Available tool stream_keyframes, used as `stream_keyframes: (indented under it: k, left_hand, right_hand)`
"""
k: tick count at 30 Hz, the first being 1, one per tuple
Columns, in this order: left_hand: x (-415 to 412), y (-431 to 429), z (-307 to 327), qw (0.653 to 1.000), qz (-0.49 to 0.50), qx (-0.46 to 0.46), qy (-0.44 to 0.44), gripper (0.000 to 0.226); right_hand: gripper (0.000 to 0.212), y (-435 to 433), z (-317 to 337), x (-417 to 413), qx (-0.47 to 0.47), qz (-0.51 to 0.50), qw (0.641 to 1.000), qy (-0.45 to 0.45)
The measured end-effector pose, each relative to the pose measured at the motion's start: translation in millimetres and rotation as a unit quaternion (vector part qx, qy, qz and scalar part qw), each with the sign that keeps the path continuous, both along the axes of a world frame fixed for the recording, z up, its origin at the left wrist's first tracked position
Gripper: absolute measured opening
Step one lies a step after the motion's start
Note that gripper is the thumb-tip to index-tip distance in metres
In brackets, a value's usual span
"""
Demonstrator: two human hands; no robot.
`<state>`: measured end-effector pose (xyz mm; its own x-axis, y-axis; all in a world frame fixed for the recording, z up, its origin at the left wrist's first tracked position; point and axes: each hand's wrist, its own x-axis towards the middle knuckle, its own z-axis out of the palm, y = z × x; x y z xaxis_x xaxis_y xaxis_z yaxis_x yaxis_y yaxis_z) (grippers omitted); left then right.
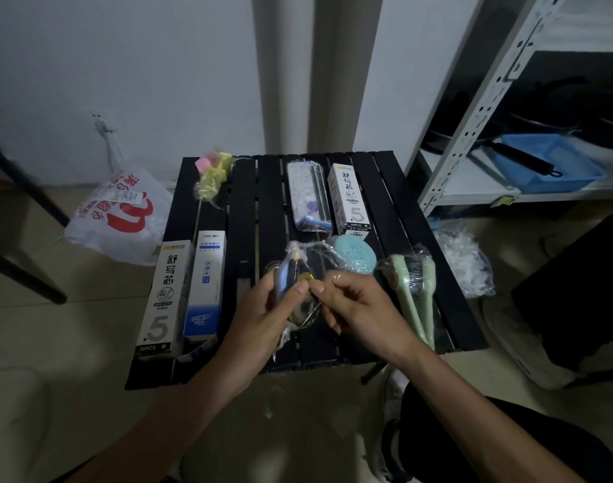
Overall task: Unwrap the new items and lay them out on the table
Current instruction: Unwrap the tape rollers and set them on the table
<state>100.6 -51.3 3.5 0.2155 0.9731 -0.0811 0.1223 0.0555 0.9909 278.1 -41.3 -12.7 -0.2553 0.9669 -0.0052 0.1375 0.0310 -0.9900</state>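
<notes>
- Clutter fills the black slatted table [249,203] around our hands: a white box [165,298] and a blue-and-white box [205,284] lie side by side at the near left.
- At the far left corner sits a yellow and pink bundle [212,176] in clear film. At the far middle, a film-wrapped flat pack [308,196] lies just beside a second white box [350,200].
- A teal round sponge [354,254] lies just beyond our right hand [361,301]. To its right, two pale green handled utensils [413,284] lie wrapped together near the table's right edge (we cannot tell what kind they are).
- On the floor, a red-and-white plastic bag [120,217] slumps left of the table and crumpled clear wrap [467,263] lies to its right. A metal shelf [507,99] at the far right holds a blue tray [552,162] and a dark pan [521,155].
- We hold the wrapped item [298,284] above the near middle of the table. It is small and dark blue with a pale tip and a yellow spot, and its crinkled clear film trails below our hands.
- Our left hand [263,315] grips it, fingers curled round the back and thumb pressed on the front.
- Our right hand pinches the film between thumb and forefinger, with the other fingers curled in.
- Bare slats show in the middle, between the left boxes and the far pack, and along the near edge under our wrists. The green utensils reach almost to the near right edge.
</notes>
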Motion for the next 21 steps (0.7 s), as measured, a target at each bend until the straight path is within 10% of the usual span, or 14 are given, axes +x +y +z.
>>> stream_keyframes:
  k: [21]
  left_hand:
    - [-16,22,2,0.96,0.047,-0.122,-0.245,0.035]
  right_hand:
    - [0.051,-1,7,7,-0.135,0.079,0.987,0.037]
